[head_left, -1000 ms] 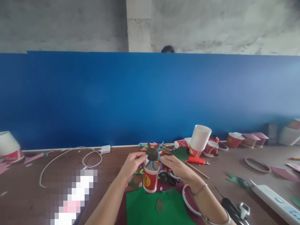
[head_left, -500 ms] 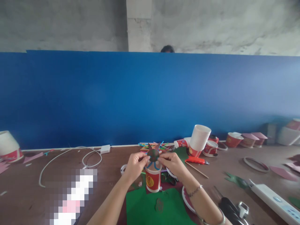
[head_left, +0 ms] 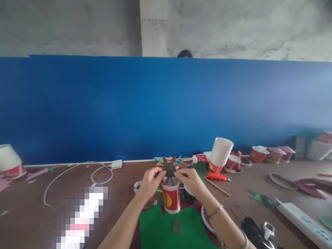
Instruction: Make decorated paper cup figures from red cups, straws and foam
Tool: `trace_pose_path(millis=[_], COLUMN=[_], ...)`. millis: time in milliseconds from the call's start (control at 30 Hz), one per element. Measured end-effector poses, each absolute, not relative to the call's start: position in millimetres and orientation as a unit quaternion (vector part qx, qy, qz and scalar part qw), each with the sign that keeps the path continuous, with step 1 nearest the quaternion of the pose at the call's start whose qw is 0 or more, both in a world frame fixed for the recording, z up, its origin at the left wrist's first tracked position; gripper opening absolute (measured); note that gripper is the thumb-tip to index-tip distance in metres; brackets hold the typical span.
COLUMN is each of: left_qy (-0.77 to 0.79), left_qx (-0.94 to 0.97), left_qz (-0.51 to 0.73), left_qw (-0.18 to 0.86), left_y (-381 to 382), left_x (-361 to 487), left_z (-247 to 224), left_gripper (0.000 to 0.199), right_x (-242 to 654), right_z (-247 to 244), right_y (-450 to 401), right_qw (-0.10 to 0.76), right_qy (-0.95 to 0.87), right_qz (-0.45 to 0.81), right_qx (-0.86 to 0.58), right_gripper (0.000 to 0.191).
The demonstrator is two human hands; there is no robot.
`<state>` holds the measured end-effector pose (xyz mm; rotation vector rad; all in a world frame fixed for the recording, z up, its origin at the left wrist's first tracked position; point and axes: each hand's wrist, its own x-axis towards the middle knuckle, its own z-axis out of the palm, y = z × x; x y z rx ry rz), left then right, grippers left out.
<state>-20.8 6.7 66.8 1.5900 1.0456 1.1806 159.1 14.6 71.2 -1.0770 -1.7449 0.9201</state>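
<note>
A dark round paper cutout with two pointed ears (head_left: 169,168) is pinched between my left hand (head_left: 153,180) and my right hand (head_left: 187,178), one on each side. Thumbs and fingertips close on its edges. Thin blue strips (head_left: 169,181) hang below it, in front of the mouth of a red and white paper cup (head_left: 171,199). The cup stands upright on the table at the back edge of a green sheet (head_left: 173,228). Whether the strips touch the cup, I cannot tell.
Coloured sticks (head_left: 181,161) lie behind my hands. To the right are stacked white cups (head_left: 221,154), an orange utility knife (head_left: 217,176), a wooden stick (head_left: 218,187) and a power strip (head_left: 306,221). A blue partition (head_left: 129,107) rises behind; a white cable (head_left: 59,176) curls left.
The paper cutout has tilted slightly and its eared face shows more clearly. The cup has shifted a little to the right. Pink paper pieces at the far right lie differently.
</note>
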Motion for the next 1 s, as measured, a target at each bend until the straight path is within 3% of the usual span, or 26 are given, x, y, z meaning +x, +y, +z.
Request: trace_pose_path(millis=[1000], left_qy=[0.337], left_qx=[0.548], left_qz=[0.548], left_qw=[0.535], left_y=[-7], left_x=[2], left_z=[61], left_gripper=[0.027], right_x=[153], right_z=[70], right_y=[10], right_qw=[0.47], right_qy=[-0.663], right_qz=[0.42], right_qx=[-0.403], right_gripper=[0.04])
